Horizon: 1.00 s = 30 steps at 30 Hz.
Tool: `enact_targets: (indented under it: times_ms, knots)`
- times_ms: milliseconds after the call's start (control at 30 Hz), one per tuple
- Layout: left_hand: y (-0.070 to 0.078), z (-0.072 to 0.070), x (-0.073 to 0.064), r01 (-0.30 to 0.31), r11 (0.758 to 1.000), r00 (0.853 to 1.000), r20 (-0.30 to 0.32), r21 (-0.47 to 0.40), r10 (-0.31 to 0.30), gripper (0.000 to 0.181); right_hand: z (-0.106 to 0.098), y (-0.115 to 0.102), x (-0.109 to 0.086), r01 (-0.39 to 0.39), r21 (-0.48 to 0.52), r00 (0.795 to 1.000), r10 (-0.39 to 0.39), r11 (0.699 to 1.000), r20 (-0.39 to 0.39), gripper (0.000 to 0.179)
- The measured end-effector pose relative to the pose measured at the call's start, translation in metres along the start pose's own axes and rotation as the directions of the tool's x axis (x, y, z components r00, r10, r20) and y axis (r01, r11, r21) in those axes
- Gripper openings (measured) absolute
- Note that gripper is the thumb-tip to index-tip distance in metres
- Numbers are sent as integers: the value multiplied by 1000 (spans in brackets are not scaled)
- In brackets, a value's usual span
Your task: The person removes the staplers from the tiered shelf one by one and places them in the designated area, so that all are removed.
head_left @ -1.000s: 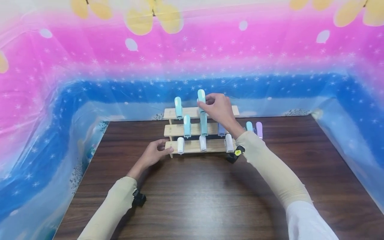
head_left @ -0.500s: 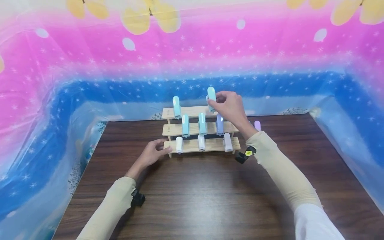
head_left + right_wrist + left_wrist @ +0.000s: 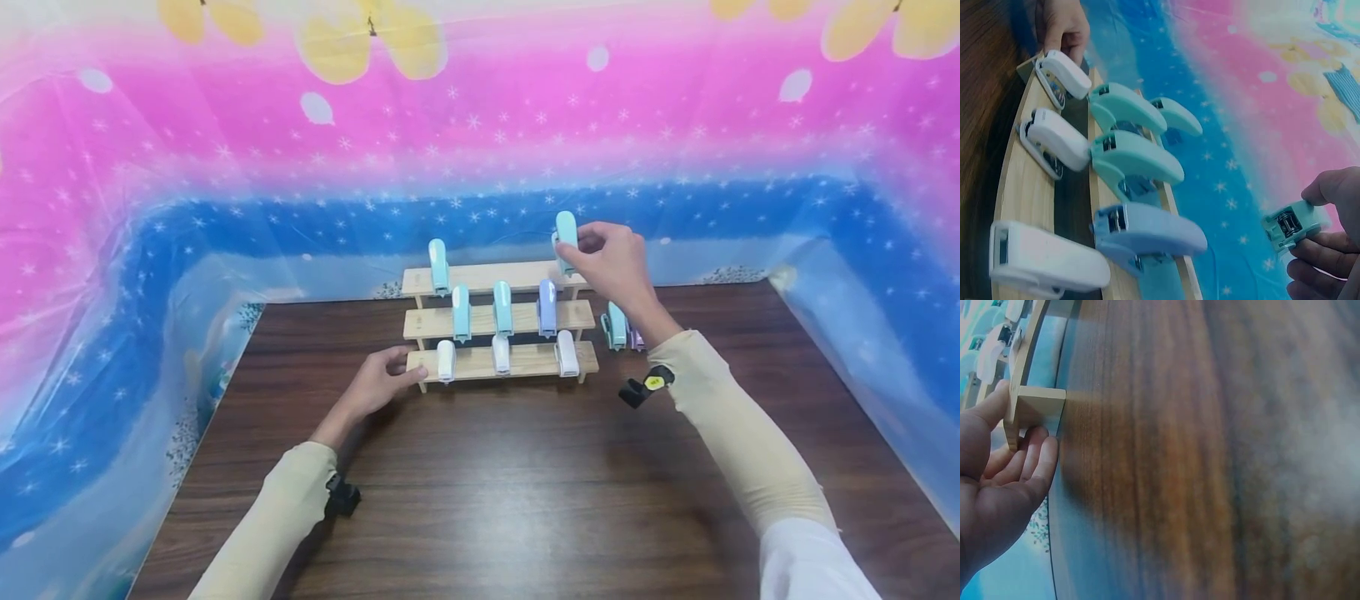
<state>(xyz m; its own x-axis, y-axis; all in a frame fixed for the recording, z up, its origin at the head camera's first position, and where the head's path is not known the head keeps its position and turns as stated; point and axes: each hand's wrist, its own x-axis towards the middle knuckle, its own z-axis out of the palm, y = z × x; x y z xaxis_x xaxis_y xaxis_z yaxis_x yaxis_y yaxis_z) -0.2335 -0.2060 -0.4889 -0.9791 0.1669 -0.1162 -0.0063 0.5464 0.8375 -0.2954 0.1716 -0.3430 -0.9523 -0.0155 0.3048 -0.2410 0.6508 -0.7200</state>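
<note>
A three-tier wooden display rack [image 3: 480, 275] stands at the back of the table. My left hand [image 3: 381, 382] grips the left end of its lowest shelf, thumb on top and fingers underneath, as the left wrist view shows. Pinched between thumb and fingers of my right hand [image 3: 618, 262] is a mint green stapler [image 3: 566, 232], close over the right end of the top shelf. Another mint stapler [image 3: 438, 265] stands at that shelf's left. The middle shelf carries two mint staplers [image 3: 1132, 156] and a lavender-blue stapler [image 3: 547, 308]. Three whitish staplers [image 3: 446, 360] stand along the bottom shelf.
Right of the rack, partly behind my right forearm, a mint stapler [image 3: 616, 326] and a purple stapler [image 3: 637, 339] stand on the dark wooden table [image 3: 487, 483]. A colourful printed curtain [image 3: 480, 158] hangs around the table's back and sides.
My right hand has carried the mint stapler rightward, from the middle of the top shelf to above its right end. My left hand keeps its grip on the rack.
</note>
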Motion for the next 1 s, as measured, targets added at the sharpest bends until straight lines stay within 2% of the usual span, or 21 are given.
enact_targets:
  times_ms: [233, 1000]
  knots:
    - [0, -1, 0, 3, 1000, 1000, 2, 12, -3, 72, -14, 12, -3, -46, 25, 999, 46, 999, 8, 57]
    - [1, 1, 0, 15, 1000, 1000, -1, 4, -15, 73, -47, 63, -16, -142, 19, 989, 143, 990, -47, 54]
